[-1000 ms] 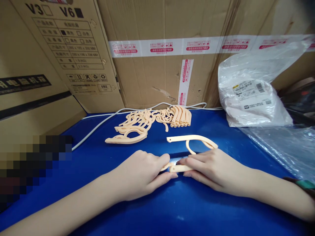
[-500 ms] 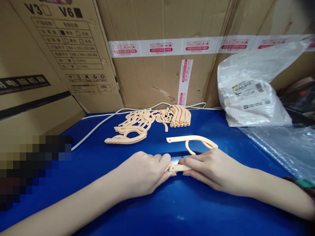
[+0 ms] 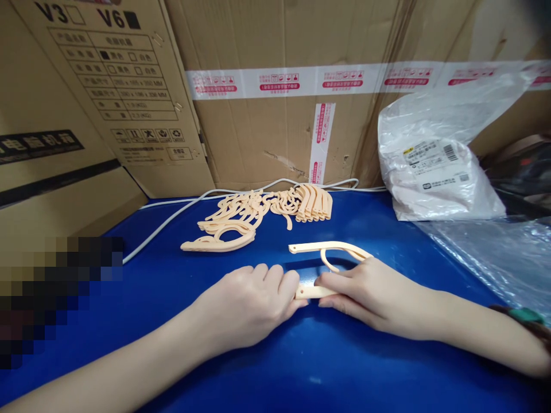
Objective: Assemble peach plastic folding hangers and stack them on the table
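Note:
My right hand (image 3: 359,292) is closed on a beige plastic hanger arm (image 3: 314,292), whose flat end with a small hole shows between my hands. At that end my left hand (image 3: 260,301) is closed in a fist, thumb and forefinger pinching; what lies inside the fist is hidden. Beyond my right hand a second curved hanger arm (image 3: 340,246) with a thin hooked loop sticks out to the left. Whether it joins the held piece is hidden by my fingers.
Further back on the blue table (image 3: 241,378) lie a heap of loose beige hanger parts (image 3: 241,212) and a row of curved arms (image 3: 316,203). A white cable (image 3: 167,221) runs behind them. Cardboard boxes (image 3: 267,132) wall the back; a white plastic bag (image 3: 439,172) stands right.
My left fist has pressed closer over the end of the hanger arm, covering a small part that showed there. The farther curved arm has tilted slightly beside my right hand.

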`<state>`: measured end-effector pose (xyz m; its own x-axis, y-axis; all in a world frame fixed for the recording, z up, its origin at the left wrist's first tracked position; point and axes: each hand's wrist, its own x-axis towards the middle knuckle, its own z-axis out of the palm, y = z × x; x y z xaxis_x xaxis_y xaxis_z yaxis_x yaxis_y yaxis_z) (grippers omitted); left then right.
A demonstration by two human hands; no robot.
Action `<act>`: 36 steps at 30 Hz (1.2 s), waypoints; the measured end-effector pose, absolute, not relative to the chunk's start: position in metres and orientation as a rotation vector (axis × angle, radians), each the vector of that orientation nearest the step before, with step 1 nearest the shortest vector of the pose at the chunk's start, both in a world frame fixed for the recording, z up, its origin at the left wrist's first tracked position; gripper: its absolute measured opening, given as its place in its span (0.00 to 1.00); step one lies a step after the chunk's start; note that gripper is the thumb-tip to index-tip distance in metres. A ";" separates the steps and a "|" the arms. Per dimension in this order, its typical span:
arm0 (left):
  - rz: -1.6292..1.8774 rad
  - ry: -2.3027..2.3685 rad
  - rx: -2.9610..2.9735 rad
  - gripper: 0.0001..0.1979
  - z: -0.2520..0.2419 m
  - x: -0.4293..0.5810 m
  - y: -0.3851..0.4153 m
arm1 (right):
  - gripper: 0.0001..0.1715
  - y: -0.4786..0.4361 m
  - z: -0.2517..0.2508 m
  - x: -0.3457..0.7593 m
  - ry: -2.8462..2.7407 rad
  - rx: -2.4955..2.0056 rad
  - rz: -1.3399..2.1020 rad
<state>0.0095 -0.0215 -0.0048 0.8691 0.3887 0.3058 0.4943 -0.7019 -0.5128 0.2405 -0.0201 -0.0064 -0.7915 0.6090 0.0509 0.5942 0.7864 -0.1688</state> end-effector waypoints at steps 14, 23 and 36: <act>-0.452 -0.604 -2.546 0.11 -0.005 0.006 -0.018 | 0.19 -0.022 -0.006 0.240 -2.847 -0.940 0.188; -0.475 -0.606 -2.600 0.10 -0.004 0.004 -0.016 | 0.19 -0.024 -0.006 0.240 -2.850 -0.946 0.144; -0.506 -0.684 -2.730 0.10 -0.007 0.004 -0.014 | 0.18 -0.026 -0.009 0.241 -2.862 -1.019 0.147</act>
